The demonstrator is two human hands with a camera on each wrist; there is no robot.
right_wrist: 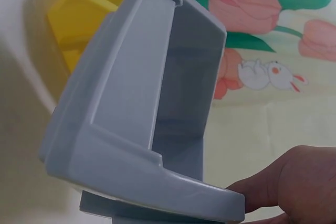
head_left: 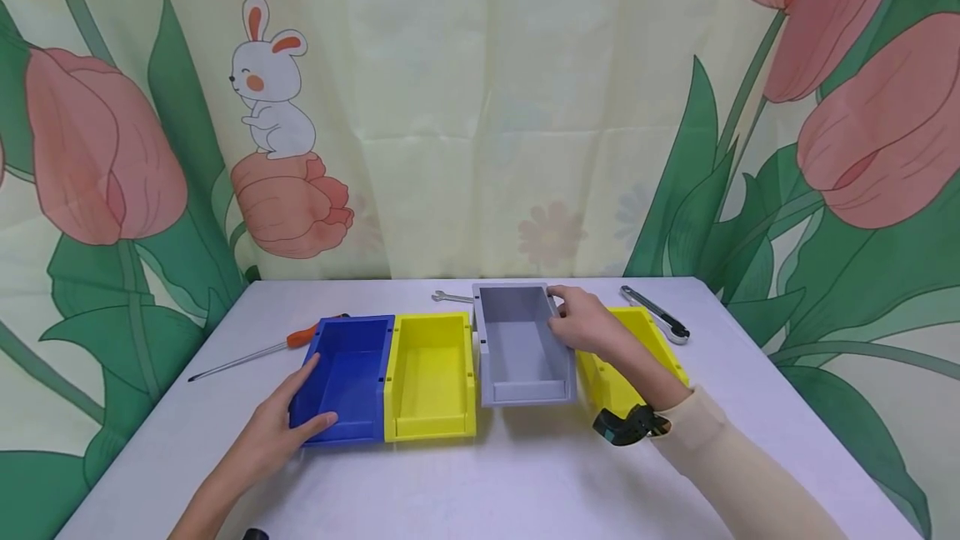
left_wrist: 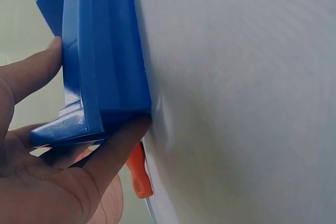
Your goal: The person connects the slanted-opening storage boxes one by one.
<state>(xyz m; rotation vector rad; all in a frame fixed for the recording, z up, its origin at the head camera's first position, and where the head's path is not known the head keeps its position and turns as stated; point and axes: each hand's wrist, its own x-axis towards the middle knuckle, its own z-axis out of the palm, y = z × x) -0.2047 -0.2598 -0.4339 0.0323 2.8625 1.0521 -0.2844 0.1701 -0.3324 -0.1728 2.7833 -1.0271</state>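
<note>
In the head view my left hand [head_left: 273,432] touches the left side and front edge of a blue storage bin [head_left: 352,382]. Its thumb lies at the bin's front, the fingers along the side, as the left wrist view also shows. A yellow bin [head_left: 431,377] stands against the blue one's right side. My right hand [head_left: 585,323] grips the right rim of a grey bin [head_left: 517,340], thumb near the back corner. That grey bin appears raised off the table, with shadow under its front. A second yellow bin [head_left: 607,373] sits to its right, partly hidden by my right forearm.
An orange-handled screwdriver [head_left: 300,337] lies left of the blue bin. Behind the bins is a wrench [head_left: 452,297], partly hidden by the grey bin. Metal tongs [head_left: 656,312] with black parts lie at the back right. A patterned curtain [head_left: 427,107] hangs behind the white table [head_left: 525,482].
</note>
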